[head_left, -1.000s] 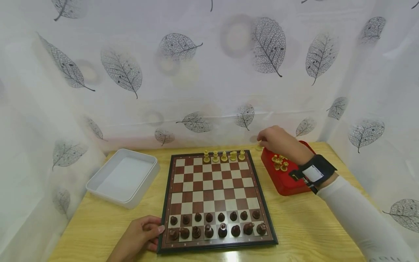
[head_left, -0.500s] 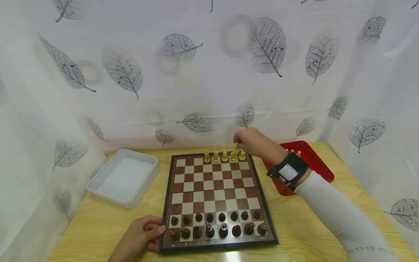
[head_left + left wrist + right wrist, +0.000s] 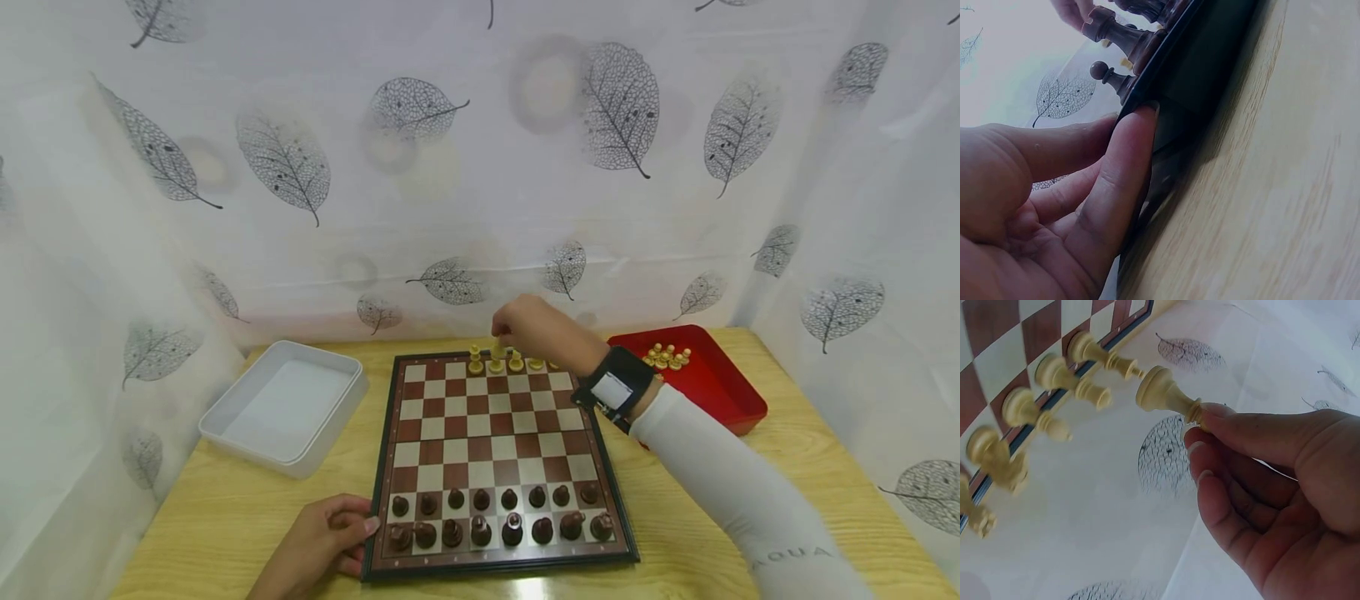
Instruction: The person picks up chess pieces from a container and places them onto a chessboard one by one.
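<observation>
Pale chess piece (image 3: 1171, 399) in right hand (image 3: 1279, 494)

Sweeping along the far side, to thin, faintly shiny sheeting on the leaf-print curtain (image 3: 495, 208). Swinging left now, to matt plastic, seemingly, on the white tray (image 3: 330, 435), then right, to shinier plastic on the red tray (image 3: 708, 375). Down to wood grain on the table (image 3: 675, 525), glossy at the near edge! Across the smooth chessboard (image 3: 491, 450), to glossy, plastic-looking brown pieces (image 3: 512, 532) and satin-smooth pale gold pieces (image 3: 1057, 378). Back right, to matt cloth on the white sleeve (image 3: 720, 475).
</observation>
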`<state>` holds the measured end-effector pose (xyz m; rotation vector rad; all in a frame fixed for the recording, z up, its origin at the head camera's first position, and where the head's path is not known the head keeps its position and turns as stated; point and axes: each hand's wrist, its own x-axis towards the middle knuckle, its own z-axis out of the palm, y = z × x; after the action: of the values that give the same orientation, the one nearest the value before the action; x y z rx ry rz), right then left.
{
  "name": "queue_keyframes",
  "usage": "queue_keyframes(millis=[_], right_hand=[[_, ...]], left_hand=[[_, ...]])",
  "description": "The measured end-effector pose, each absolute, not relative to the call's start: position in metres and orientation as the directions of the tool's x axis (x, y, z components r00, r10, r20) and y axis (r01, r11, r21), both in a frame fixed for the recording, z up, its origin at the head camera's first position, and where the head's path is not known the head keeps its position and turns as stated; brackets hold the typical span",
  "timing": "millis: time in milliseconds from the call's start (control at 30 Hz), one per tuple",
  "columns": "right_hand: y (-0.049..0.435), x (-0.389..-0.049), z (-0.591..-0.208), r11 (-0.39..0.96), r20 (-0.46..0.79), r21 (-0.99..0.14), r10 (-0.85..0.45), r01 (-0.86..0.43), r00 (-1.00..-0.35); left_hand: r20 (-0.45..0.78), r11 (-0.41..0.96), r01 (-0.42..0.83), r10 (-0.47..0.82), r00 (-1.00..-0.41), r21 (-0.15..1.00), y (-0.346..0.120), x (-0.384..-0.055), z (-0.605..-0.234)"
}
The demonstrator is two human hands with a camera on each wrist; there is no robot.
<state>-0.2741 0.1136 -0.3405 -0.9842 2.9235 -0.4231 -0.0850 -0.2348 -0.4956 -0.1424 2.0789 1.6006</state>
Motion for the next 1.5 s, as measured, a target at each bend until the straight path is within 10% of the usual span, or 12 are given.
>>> queue_keyframes(millis=[800,1500], right_hand=[[0.06,-0.298,-0.361,0.684,0.04,-0.331,-0.677,-0.649,-0.734],[0.032,-0.315,-0.387,0.766,-0.038,-0.175,-0.633,-0.618,-0.773]], left_hand=[[-0.454,0.298,-0.382,0.23,-0.861,0.875,-0.235,-0.085,-0.494],[-0.457,0.265,-0.397,0.228,-0.86,0.879,-0.236,-0.085,-0.495]])
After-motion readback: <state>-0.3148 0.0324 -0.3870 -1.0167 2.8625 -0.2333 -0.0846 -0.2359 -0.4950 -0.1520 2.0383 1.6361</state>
